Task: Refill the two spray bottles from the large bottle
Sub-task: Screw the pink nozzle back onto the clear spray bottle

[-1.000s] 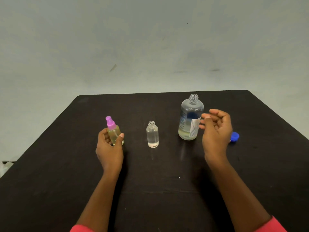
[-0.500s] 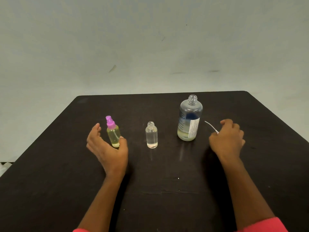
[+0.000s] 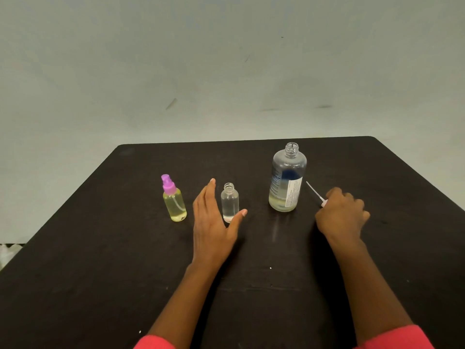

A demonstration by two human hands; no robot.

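A small spray bottle (image 3: 174, 201) with a purple spray top and yellowish liquid stands at the left. An uncapped small clear bottle (image 3: 229, 201) stands in the middle. My left hand (image 3: 212, 222) is spread around it, fingers straight, thumb near its base, not gripping. The large clear bottle (image 3: 286, 178), uncapped and labelled, with a little liquid at the bottom, stands to the right. My right hand (image 3: 341, 215) grips a spray head whose thin white dip tube (image 3: 314, 191) sticks out toward the large bottle.
Everything sits on a dark table (image 3: 100, 260) with a pale wall behind. The table's back edge runs just behind the large bottle. The blue cap seen earlier is hidden behind my right hand.
My left hand let go of the purple-topped bottle and moved right to the uncapped small bottle. My right hand dropped to the table and took hold of the spray head with its tube.
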